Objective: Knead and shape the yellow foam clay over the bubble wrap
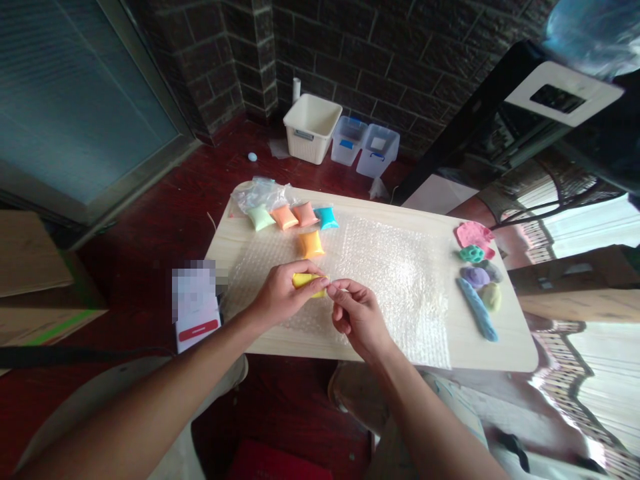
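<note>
My left hand is closed around a small yellow packet of modelling clay, above the bubble wrap on the table. At the packet's right end, my right hand pinches the edge between thumb and forefinger, its other fingers curled. The two hands' fingertips nearly meet there. Just beyond them lies an orange-yellow clay packet. Behind it is a row of packets: pale green, orange, salmon and blue.
Unwrapped clay pieces, including a pink one and a blue roll, lie at the table's right end. A crumpled clear bag rests at the back left corner. Past the table, a white bin and two clear boxes stand on the floor.
</note>
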Demonstrator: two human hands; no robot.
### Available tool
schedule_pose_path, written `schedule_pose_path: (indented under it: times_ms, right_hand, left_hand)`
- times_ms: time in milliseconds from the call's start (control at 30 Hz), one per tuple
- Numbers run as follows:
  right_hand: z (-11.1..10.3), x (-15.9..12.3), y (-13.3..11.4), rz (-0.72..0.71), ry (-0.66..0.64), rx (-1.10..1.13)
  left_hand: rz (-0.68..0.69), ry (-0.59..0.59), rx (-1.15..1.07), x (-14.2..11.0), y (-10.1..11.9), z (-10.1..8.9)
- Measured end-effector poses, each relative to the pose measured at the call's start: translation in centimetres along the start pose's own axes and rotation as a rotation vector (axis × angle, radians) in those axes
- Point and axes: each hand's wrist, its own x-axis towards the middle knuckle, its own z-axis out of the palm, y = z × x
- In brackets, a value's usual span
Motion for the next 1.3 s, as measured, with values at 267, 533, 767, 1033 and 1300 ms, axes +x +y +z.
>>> schedule_pose_path:
  times_ms: [267, 533, 767, 1033, 1300]
  right_hand:
    - [-0.7, 0.2, -0.1, -0.088, 0.031, -0.116]
    - [-2.0, -0.6, 0.0, -0.588, -0.018, -0.867]
    - [-1.5, -0.6, 0.3, -0.473, -0.033, -0.726]
    - [-1.0, -0.6, 0.0, -0.303, -0.100, -0.481]
    - [-1.2, -0.1, 0.3, -0.256, -0.067, -0.421]
  left_hand:
    - [-0.007, -0.072, 0.049, 0.4, -0.2, -0.1]
    - [-0.261, -0.085, -0.094, 0.2, 0.5, -0.5]
    - [-0.336, -0.081, -0.185, 0.1, 0.9, -0.4]
    - [-0.461, -0.046, -0.294, -0.1, 0.4, -0.3]
    - [-0.528, -0.063, -0.515, 0.3, 0.2, -0.3]
